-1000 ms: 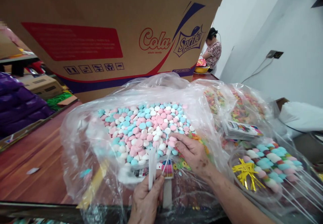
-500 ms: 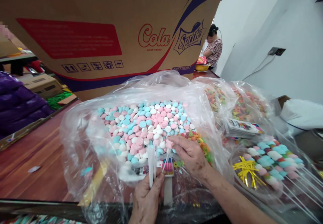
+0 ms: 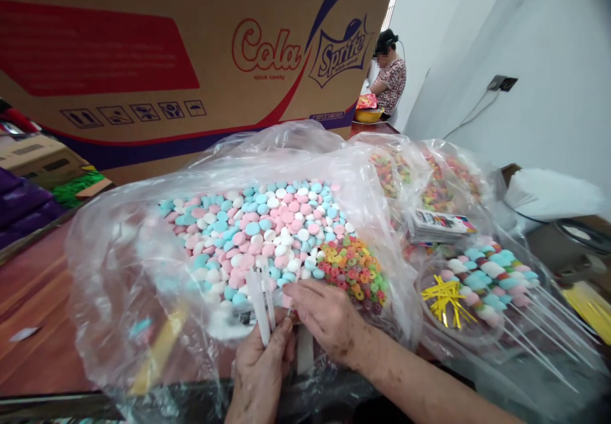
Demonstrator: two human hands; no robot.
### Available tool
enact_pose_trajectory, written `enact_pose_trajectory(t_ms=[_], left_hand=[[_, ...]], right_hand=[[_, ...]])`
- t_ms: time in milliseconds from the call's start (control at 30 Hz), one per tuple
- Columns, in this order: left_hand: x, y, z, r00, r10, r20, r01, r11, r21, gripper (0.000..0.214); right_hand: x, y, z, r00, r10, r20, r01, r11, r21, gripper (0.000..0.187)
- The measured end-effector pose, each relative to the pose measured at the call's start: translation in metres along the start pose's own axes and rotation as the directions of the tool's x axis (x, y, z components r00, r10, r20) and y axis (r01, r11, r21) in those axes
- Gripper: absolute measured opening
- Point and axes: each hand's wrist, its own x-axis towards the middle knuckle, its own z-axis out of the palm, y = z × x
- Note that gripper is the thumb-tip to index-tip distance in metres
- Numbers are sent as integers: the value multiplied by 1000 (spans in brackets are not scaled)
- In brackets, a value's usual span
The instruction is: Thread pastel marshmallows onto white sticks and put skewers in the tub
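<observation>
A large carton (image 3: 214,4) backs the counter (image 3: 35,296), whose wood shows left of the plastic bag (image 3: 107,252). Near the front edge (image 3: 42,398), the left hand (image 3: 260,363) grips white sticks (image 3: 258,304), tips up; just beside it, the right hand (image 3: 329,319) pinches a partly hidden pink candy (image 3: 287,299).

Room to pass lies straight above the candies (image 3: 248,220). Beyond, the box (image 3: 214,4) walls off the way; loose folds of the bag (image 3: 114,239) flank both sides. The left hand (image 3: 260,363) and right hand (image 3: 329,322) block the near edge, the tub (image 3: 443,340) the right.
</observation>
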Motion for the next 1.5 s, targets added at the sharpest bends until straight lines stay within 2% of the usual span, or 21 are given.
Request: enact_pose_trajectory(t_ms=[100, 167, 267, 333, 367, 467, 567, 633, 733, 833, 933, 1100, 1233, 1367, 1500], left_hand=[[-2, 7, 3, 1000, 1, -22, -1, 1000, 9, 44], [-3, 9, 5, 1000, -3, -22, 3, 1000, -1, 45], [-2, 8, 6, 1000, -12, -27, 11, 999, -44, 48], [-1, 6, 6, 1000, -14, -20, 13, 997, -72, 47], [-1, 5, 6, 1000, -12, -5, 12, 997, -75, 46], [-3, 7, 8, 1000, 9, 27, -8, 999, -40, 45], [-5, 11, 10, 999, 26, 28, -26, 1000, -13, 42], [-5, 11, 10, 999, 28, 34, -28, 1000, -10, 41], [-4, 9, 8, 999, 20, 47, -19, 1000, -10, 41], [-3, 7, 6, 998, 5, 61, -4, 1000, -8, 42], [-3, 8, 7, 998, 15, 57, -15, 1000, 3, 42], [-3, 7, 6, 998, 5, 63, -4, 1000, -8, 42], [0, -1, 1, 995, 15, 101, -15, 1000, 3, 40], [3, -8, -4, 993, 16, 120, -19, 1000, 25, 36], [2, -9, -5, 990, 13, 138, -18, 999, 36, 33]], right_hand=[[0, -4, 1, 999, -17, 31, 18, 999, -37, 35], [0, -3, -8, 999, -17, 36, 18, 999, -39, 34], [-4, 10, -38, 995, 66, -73, -71, 995, -68, 35], [-10, 23, -62, 972, 162, -170, -188, 971, -149, 29], [-14, 30, -73, 966, 184, -179, -220, 952, -211, 25], [-26, 44, -87, 976, 211, -58, -216, 893, -395, 20], [-34, 49, -80, 980, 180, 80, -114, 848, -517, 20], [-35, 49, -72, 982, 151, 110, -60, 812, -580, 19], [-34, 51, -68, 985, 137, 104, -51, 808, -586, 20], [-31, 52, -72, 988, 151, 33, -115, 862, -494, 22], [-26, 51, -73, 993, 112, -44, -120, 898, -422, 21], [-16, 47, -63, 997, 79, 7, -70, 913, -403, 16], [-15, 38, -57, 982, 126, 143, -28, 837, -547, 14], [-20, 30, -54, 965, 169, 202, 19, 721, -693, 12], [-23, 29, -51, 966, 139, 219, 51, 726, -686, 18]])
